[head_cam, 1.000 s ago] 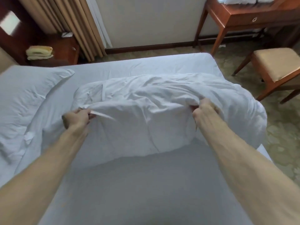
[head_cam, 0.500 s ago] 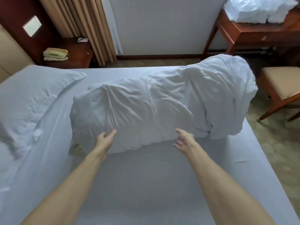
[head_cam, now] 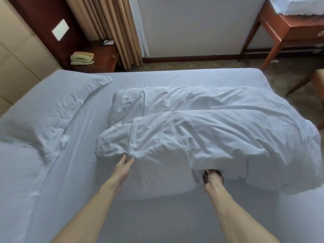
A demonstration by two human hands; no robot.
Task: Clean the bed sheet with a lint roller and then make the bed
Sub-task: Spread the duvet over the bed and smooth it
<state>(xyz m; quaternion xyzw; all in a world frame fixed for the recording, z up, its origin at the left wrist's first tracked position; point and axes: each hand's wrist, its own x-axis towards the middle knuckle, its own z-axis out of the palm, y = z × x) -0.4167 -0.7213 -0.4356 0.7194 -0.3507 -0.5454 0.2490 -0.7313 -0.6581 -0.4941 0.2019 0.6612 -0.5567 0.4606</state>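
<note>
Bed (head_cam: 157, 218) in white sheet, crumpled duvet (head_cam: 210, 134), pillow (head_cam: 47, 102)

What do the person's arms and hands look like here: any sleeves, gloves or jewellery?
Both forearms are bare to the frame edge: no sleeves, gloves, watch or bracelet. The left hand shows no rings; the right hand is partly hidden by the duvet, so rings there cannot be told.

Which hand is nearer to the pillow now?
Left. The left hand is at the edge of the duvet, on the side facing the pillow; the right hand is farther off, partly under the duvet.
</note>
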